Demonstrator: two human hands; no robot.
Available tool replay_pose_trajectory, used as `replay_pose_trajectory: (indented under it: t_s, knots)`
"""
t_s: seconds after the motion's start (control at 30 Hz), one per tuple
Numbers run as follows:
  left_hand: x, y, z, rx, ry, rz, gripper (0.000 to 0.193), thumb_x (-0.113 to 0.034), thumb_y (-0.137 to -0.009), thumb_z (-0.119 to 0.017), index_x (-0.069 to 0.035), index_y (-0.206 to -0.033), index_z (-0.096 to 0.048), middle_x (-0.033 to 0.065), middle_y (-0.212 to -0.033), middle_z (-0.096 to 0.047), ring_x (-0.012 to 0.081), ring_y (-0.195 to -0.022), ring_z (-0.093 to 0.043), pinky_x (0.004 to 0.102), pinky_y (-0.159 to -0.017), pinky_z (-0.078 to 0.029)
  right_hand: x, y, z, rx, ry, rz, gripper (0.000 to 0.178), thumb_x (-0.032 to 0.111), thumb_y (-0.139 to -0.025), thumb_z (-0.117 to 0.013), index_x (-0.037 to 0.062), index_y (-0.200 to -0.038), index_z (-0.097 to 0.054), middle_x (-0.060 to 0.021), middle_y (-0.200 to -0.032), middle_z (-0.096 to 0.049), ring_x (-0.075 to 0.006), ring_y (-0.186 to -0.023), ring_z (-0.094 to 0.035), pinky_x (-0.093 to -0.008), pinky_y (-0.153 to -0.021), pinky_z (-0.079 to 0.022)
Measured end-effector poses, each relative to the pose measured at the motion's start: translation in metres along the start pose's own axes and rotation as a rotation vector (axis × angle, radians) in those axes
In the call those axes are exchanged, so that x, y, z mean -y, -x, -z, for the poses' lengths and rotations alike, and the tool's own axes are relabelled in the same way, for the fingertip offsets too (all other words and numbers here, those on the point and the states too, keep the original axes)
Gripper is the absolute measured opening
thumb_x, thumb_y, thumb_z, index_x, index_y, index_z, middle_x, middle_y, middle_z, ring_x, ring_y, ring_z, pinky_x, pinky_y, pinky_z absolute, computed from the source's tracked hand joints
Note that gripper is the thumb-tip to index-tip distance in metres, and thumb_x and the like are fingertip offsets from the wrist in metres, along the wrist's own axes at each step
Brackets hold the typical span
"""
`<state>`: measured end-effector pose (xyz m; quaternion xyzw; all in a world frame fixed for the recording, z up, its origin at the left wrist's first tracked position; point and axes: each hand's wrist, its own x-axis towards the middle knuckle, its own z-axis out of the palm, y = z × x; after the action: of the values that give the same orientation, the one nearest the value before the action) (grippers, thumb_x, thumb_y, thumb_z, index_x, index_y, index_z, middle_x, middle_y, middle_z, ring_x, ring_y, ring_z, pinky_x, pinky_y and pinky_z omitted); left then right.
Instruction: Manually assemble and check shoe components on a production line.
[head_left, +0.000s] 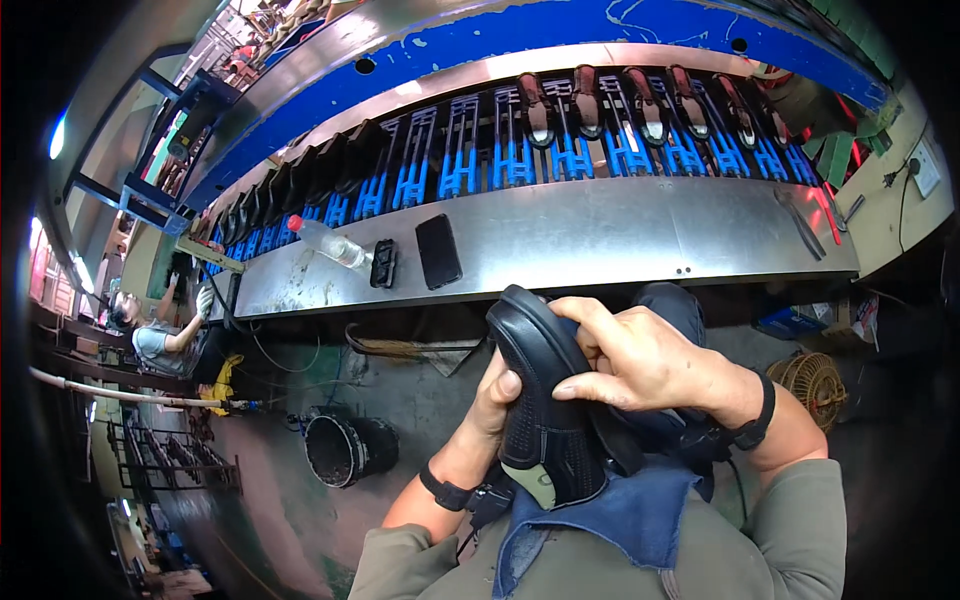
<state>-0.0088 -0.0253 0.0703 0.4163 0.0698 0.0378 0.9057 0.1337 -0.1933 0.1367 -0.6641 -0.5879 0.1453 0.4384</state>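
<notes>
A black shoe [540,370] stands upright in front of my chest, with a pale greenish patch at its lower end. My left hand [494,394] grips its left side, the thumb lying on the upper and the other fingers hidden behind. From the right, my right hand [640,355] is closed on the shoe's upper part near the sole edge, thumb on the front and fingers curled at the rim. Below the shoe, a blue cloth [640,515] lies over my lap.
Ahead runs a metal ledge [600,225] with a phone [438,252], a black case [383,263], a red-capped bottle [335,243] and hand tools [800,225]. Behind it, blue racks [460,170] carry shoes [535,110]. A black bucket [350,447] and fan [808,390] stand below; a person [160,335] works left.
</notes>
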Motion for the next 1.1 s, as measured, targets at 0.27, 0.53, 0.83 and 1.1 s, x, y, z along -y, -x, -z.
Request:
replay_pose_trajectory:
  t_s: [0.27, 0.53, 0.83, 1.1]
  knots:
    - [-0.015, -0.019, -0.011, -0.070, -0.662, -0.273, 0.089, -0.026, -0.084, -0.077, -0.003, -0.153, -0.026, 0.0180, -0.134, -0.052, 0.0254, -0.124, -0.053, 0.0405, -0.109, -0.041, -0.012, 0.007, 0.005, 0.086, 0.094, -0.031, 0.056, 0.009, -0.086, -0.065, -0.0032, -0.136, -0.040, -0.0145, -0.065, -0.058, -0.0370, -0.059, -0.065, -0.0428, -0.052, -0.046]
    - [0.023, -0.024, 0.016, -0.250, -0.088, 0.065, 0.086, -0.063, -0.093, -0.059, -0.005, -0.151, -0.035, 0.0219, -0.140, -0.053, 0.0331, -0.125, -0.058, 0.0486, -0.110, -0.046, 0.012, 0.035, -0.036, 0.097, 0.297, -0.277, 0.076, 0.020, -0.085, -0.071, -0.0177, -0.140, -0.034, -0.0200, -0.077, -0.065, -0.0339, -0.065, -0.067, -0.0399, -0.059, -0.053]
    - [0.044, -0.058, 0.015, -0.298, 0.112, 0.375, 0.063, -0.060, -0.101, -0.050, -0.002, -0.123, -0.061, 0.0146, -0.114, -0.069, 0.0247, -0.100, -0.070, 0.0373, -0.087, -0.059, -0.017, 0.103, -0.062, -0.076, 0.458, 0.015, 0.063, 0.005, -0.078, -0.063, 0.0098, -0.140, -0.055, -0.0260, -0.144, -0.047, -0.0443, -0.136, -0.045, -0.0544, -0.108, -0.041]
    - [0.023, -0.019, 0.037, -0.092, -1.126, 0.064, 0.050, -0.046, -0.108, -0.043, -0.002, -0.120, -0.064, 0.0095, -0.101, -0.066, 0.0144, -0.081, -0.064, 0.0287, -0.070, -0.052, -0.009, 0.037, -0.012, -0.389, -0.093, -0.082, 0.071, 0.013, -0.080, -0.080, 0.0048, -0.142, -0.048, -0.0203, -0.147, -0.048, -0.0349, -0.135, -0.048, -0.0478, -0.113, -0.038]
